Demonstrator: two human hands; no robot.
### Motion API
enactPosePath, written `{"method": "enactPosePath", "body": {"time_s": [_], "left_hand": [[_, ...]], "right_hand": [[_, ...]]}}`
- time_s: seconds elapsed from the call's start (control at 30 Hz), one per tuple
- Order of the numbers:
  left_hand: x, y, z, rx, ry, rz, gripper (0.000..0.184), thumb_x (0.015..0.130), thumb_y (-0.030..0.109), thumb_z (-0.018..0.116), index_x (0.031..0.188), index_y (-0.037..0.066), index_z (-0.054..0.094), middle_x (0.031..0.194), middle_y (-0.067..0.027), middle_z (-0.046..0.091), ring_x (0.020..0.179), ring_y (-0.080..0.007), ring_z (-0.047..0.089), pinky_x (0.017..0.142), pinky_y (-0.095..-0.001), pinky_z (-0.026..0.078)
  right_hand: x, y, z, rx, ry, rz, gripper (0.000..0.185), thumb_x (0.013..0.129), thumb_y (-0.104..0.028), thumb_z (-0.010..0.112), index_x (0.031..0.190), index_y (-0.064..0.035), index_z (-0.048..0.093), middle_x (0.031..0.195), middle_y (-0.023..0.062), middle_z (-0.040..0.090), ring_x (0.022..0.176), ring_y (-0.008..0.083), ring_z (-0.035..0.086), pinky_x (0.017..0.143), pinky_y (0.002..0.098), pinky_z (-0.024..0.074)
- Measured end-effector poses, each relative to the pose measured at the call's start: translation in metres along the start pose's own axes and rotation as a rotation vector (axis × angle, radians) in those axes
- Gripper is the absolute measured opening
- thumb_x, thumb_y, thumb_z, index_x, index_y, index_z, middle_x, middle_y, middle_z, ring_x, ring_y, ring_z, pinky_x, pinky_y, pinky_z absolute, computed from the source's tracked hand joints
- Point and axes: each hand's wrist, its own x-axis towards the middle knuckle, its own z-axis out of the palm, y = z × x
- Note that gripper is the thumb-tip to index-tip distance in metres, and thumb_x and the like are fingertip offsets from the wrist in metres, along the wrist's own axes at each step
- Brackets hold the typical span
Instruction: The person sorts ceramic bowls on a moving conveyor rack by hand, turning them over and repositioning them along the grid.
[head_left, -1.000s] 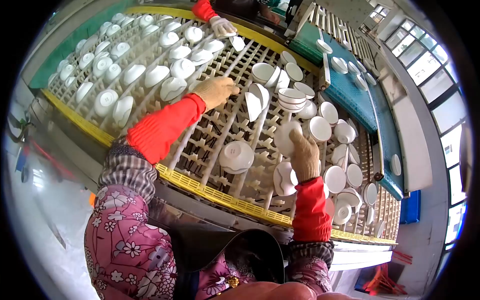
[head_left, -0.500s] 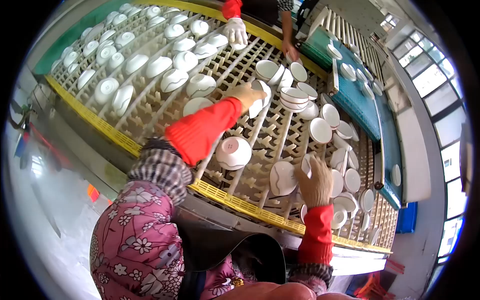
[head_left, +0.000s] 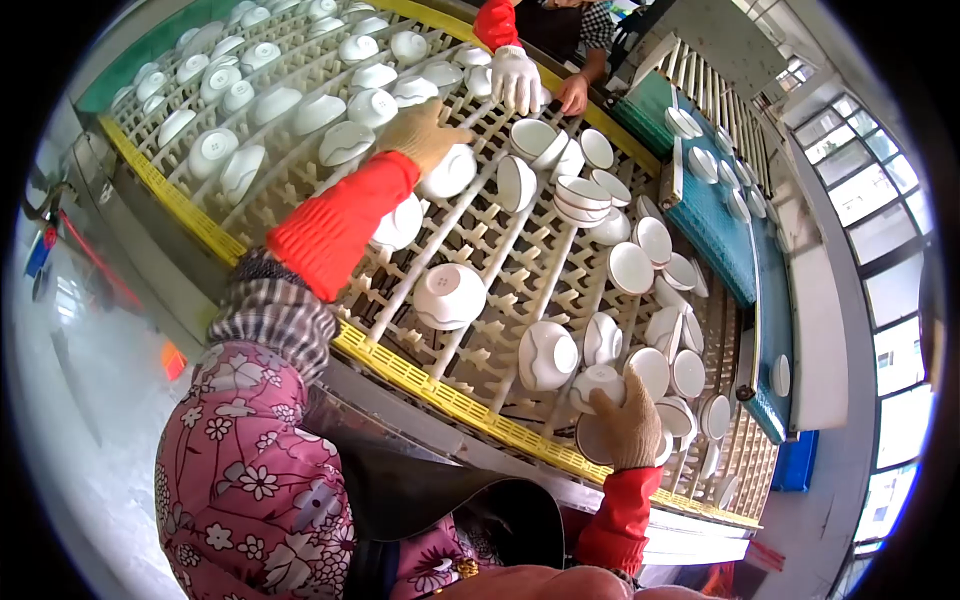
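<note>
White glossy ceramic bowls (head_left: 450, 296), round-sided on small raised feet: mostly upside down at ten o'clock, with thin grey wavy lines on several; tilted, nested and overlapping from one to four o'clock, with plain white insides and rims in sight. One upside-down bowl near the clock's centre, apart from its neighbours, with small marks on its base. Beneath all, a pale plastic lattice belt (head_left: 535, 280) crossed by long pale rods. At eleven o'clock, left hand in a tan knit glove (head_left: 425, 135), fingers stretched forward, just over an upturned bowl (head_left: 450, 172); impossible to tell any grip. At four o'clock, right hand in a tan knit glove (head_left: 630, 430), half open, fingers and thumb curved about the side of another upturned bowl (head_left: 597, 385); impossible to tell how firmly. Near edge bounded by a slotted yellow plastic strip (head_left: 480, 407) through six o'clock; far edge by a yellow rim (head_left: 640, 155) from twelve to two; beyond, a teal conveyor belt (head_left: 715, 235) toward three. Bare lattice around the central bowl; tight room at four, among bowls close to the strip.
</note>
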Motion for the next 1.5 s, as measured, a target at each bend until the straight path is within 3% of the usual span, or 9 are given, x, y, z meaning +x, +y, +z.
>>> {"method": "enactPosePath", "body": {"time_s": [0.2, 0.4, 0.67, 0.73, 0.8, 0.93, 1.07, 1.17, 1.5], "left_hand": [[-0.037, 0.056, 0.052, -0.407, -0.015, 0.164, 0.049, 0.104, 0.049, 0.081, 0.099, 0.006, 0.058, 0.08, -0.0037, 0.061, 0.07, -0.0171, 0.054, 0.067, -0.0399, 0.048], [-0.028, 0.117, 0.136, -0.676, -0.11, -0.36, 0.106, 0.097, 0.057, 0.08, 0.177, 0.003, 0.037, 0.173, -0.0301, 0.052, 0.159, -0.0389, 0.055, 0.129, -0.0433, 0.046], [0.019, 0.085, 0.144, -0.68, -0.228, -0.436, 0.056, 0.1, 0.044, 0.08, 0.128, -0.005, 0.078, 0.119, -0.023, 0.084, 0.102, -0.0359, 0.083, 0.091, -0.0445, 0.064], [0.026, 0.054, 0.15, -1.253, -0.292, -0.294, 0.042, 0.108, 0.035, 0.076, 0.125, -0.003, 0.08, 0.113, -0.0188, 0.085, 0.097, -0.0303, 0.082, 0.087, -0.0431, 0.065], [0.0, 0.037, 0.069, -0.369, 0.0, 0.349, 0.029, 0.112, 0.028, 0.073, 0.126, 0.004, 0.079, 0.116, -0.0114, 0.084, 0.099, -0.026, 0.083, 0.085, -0.0412, 0.066], [-0.026, -0.025, -0.07, 0.022, -0.043, 0.447, 0.048, 0.099, 0.044, 0.085, 0.132, 0.01, 0.076, 0.119, -0.0105, 0.082, 0.111, -0.0253, 0.082, 0.092, -0.0434, 0.065], [-0.076, -0.116, -0.145, -0.045, 0.077, -0.27, 0.084, 0.094, 0.059, 0.081, 0.156, 0.005, 0.066, 0.147, -0.0215, 0.074, 0.135, -0.0379, 0.072, 0.113, -0.0437, 0.056], [-0.13, -0.135, -0.186, 0.463, 0.095, -0.301, 0.089, 0.097, 0.062, 0.075, 0.161, 0.002, 0.062, 0.155, -0.0248, 0.07, 0.141, -0.0414, 0.068, 0.119, -0.0432, 0.051], [-0.125, -0.204, -0.146, 0.414, -0.006, -0.029, 0.059, 0.113, 0.05, 0.053, 0.143, 0.0, 0.065, 0.135, -0.0282, 0.076, 0.134, -0.0467, 0.067, 0.116, -0.0513, 0.048]], "right_hand": [[0.025, 0.019, 0.017, 0.43, 0.002, 0.066, 0.057, 0.102, -0.025, 0.079, 0.15, 0.0042, 0.068, 0.124, 0.0153, 0.082, 0.114, 0.0237, 0.078, 0.099, 0.0351, 0.0601], [0.025, 0.019, 0.049, 1.158, 0.266, 0.129, 0.068, 0.107, -0.009, 0.077, 0.167, 0.0093, 0.051, 0.16, 0.0186, 0.062, 0.143, 0.0232, 0.062, 0.121, 0.034, 0.0489], [0.013, -0.011, 0.056, 1.148, 0.286, 0.019, 0.075, 0.111, -0.01, 0.069, 0.177, 0.0053, 0.036, 0.174, 0.022, 0.052, 0.159, 0.0269, 0.052, 0.129, 0.037, 0.0422], [0.01, 0.007, 0.06, 1.022, 0.31, -0.044, 0.047, 0.113, -0.008, 0.067, 0.158, 0.0022, 0.059, 0.173, 0.0289, 0.052, 0.155, 0.037, 0.057, 0.125, 0.0413, 0.0488], [0.008, 0.02, 0.062, 0.963, 0.35, -0.099, 0.032, 0.113, -0.006, 0.066, 0.143, 0.0006, 0.074, 0.17, 0.0338, 0.053, 0.151, 0.0445, 0.061, 0.122, 0.0446, 0.0539], [-0.003, 0.023, 0.064, 0.726, 0.419, -0.218, 0.024, 0.109, -0.003, 0.069, 0.131, -0.0005, 0.079, 0.163, 0.0352, 0.059, 0.142, 0.05, 0.067, 0.114, 0.0492, 0.0598], [-0.007, 0.014, 0.054, 0.649, 0.13, -0.279, 0.037, 0.107, -0.007, 0.07, 0.143, 0.0023, 0.068, 0.137, 0.0166, 0.071, 0.109, 0.0278, 0.075, 0.091, 0.0404, 0.0633], [-0.003, -0.028, 0.039, 1.164, -0.055, 0.254, 0.045, 0.101, -0.014, 0.075, 0.141, 0.0057, 0.067, 0.124, 0.0123, 0.073, 0.107, 0.0233, 0.074, 0.092, 0.037, 0.0625], [0.052, -0.199, -0.011, 0.452, 0.602, -0.993, 0.03, 0.095, -0.004, 0.086, 0.123, -0.0003, 0.075, 0.124, 0.0239, 0.079, 0.108, 0.0375, 0.08, 0.093, 0.045, 0.0663]]}}
